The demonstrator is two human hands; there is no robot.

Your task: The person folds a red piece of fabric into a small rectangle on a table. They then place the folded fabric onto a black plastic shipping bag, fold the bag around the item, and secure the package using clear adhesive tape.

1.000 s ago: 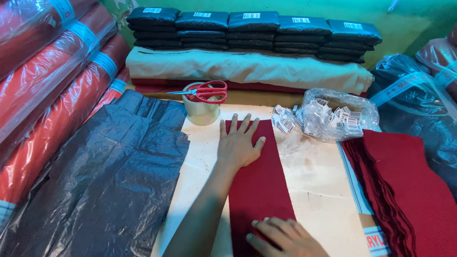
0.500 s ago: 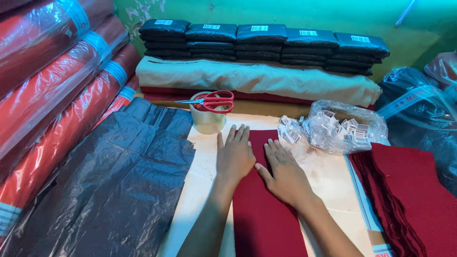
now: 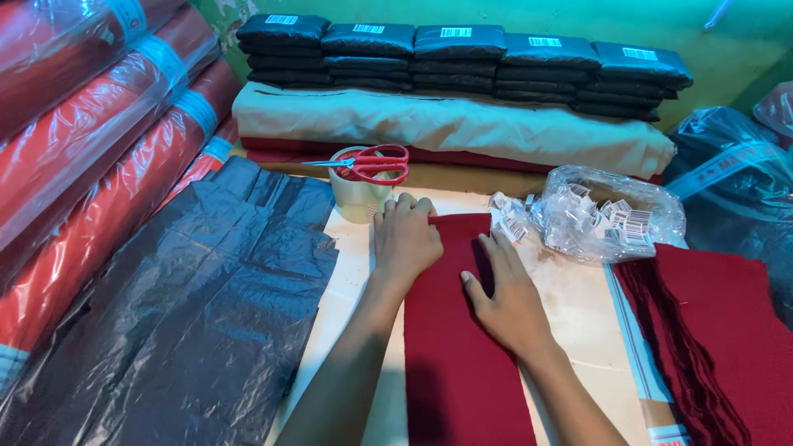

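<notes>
Dark red cloth strip [image 3: 462,355] lies lengthwise on the pale table [image 3: 578,306], far end by the tape roll [image 3: 357,196]. Left hand [image 3: 405,239] curled over its far-left corner, fingers bent. Right hand [image 3: 508,297] flat, fingers together, pressing the right edge. Open table just right of it. Scissors [image 3: 372,163] rest on the roll. Label bag [image 3: 607,213] crowds far right; black plastic sheets [image 3: 182,314] left; red stack [image 3: 727,339] right.
</notes>
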